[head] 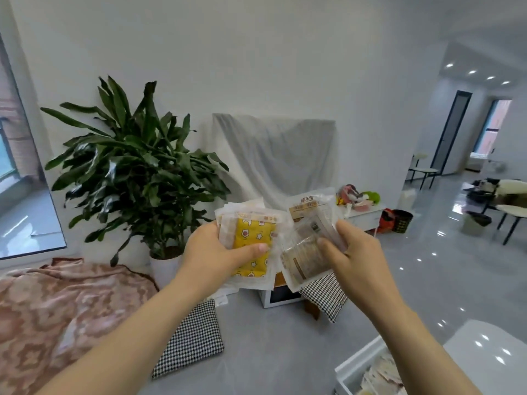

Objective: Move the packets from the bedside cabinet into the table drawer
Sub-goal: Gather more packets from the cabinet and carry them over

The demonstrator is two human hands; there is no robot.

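A stack of yellow starred packets (252, 240) is pinched between thumb and fingers of the left grip (216, 252); brownish packets (305, 252) are clasped by the right grip (356, 252), seemingly so two loads are carried at once. The drawer (346, 379), low right beside the white desk (490, 354), is already part filled. Around are seen glossy grey floor (271, 352), a potted plant (134, 155), a pink blanket (57, 303)
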